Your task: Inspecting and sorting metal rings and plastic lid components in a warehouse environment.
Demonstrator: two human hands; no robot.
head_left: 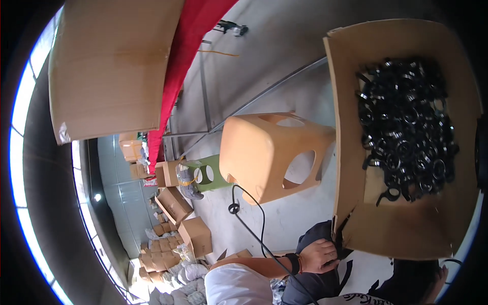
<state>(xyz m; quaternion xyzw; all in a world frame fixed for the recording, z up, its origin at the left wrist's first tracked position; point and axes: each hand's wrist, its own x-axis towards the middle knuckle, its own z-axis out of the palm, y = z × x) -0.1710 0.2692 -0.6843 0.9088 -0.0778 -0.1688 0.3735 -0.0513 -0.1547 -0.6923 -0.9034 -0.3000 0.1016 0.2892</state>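
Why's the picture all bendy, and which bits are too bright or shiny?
Head view: bent edges and black corners, as a fisheye lens gives; head view: window panes at left glare white; head view: black ring-shaped parts in the open cardboard box glint with tiny highlights.

The rings [406, 122] look glossy, the box [422, 234] matt cardboard, the stool [247, 152] smooth plastic.

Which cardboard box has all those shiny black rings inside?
The large open cardboard box at the picture's right. Shiny black ring-shaped parts are piled inside it; no such rings show in the smaller-looking open boxes farther back.
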